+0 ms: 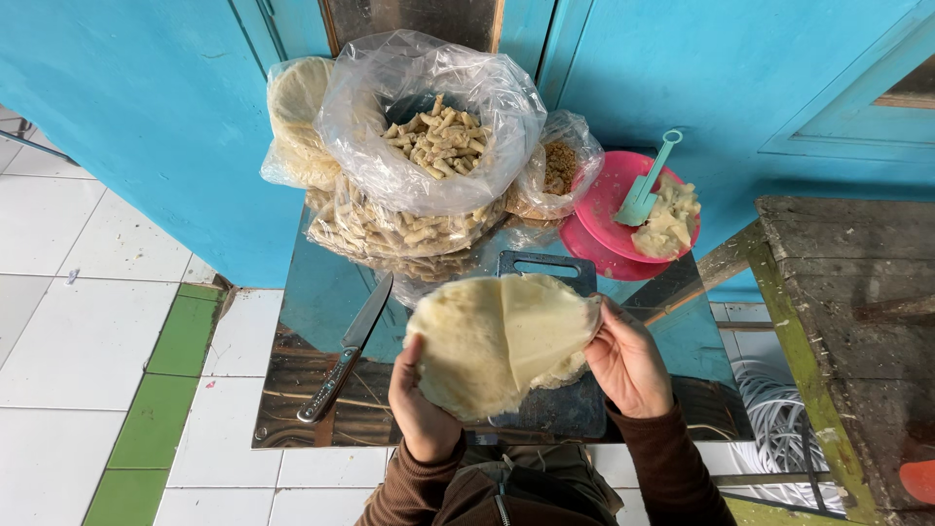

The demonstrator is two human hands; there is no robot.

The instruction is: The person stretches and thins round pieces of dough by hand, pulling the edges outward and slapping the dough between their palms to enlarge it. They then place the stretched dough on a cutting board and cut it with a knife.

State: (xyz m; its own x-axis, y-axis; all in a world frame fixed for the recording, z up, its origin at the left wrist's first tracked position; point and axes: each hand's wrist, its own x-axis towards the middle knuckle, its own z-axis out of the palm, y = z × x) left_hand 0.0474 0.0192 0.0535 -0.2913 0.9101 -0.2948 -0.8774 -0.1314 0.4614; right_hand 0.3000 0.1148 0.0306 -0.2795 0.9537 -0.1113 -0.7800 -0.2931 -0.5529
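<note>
A turquoise wall (146,117) fills the top of the frame, white and green floor tiles (88,331) run down the left, and a shiny metal surface (321,292) sits at centre. Low in the middle, both hands hold a stack of thin, pale round wrappers (482,346) above a dark cutting board (555,390). The left hand (419,404) cups the stack from below at its lower left edge, fingers curled under it and thumb on its rim. The right hand (628,365) grips the right edge, its fingers pinching the top sheet, which is peeled up and folded over toward the right. Left of the hands a knife (346,351) lies slantwise on the surface. Above, at upper centre, a large clear plastic bag (429,127) bulges with small tan rolled pieces; a second clear bag (297,122) at its left holds more round wrappers, and a small bag (560,170) at its right holds brownish filling. At upper right, a pink plate (604,209) carries a pale lump and a teal spatula (648,185). A weathered wooden bench (847,321) stands at the right edge.
</note>
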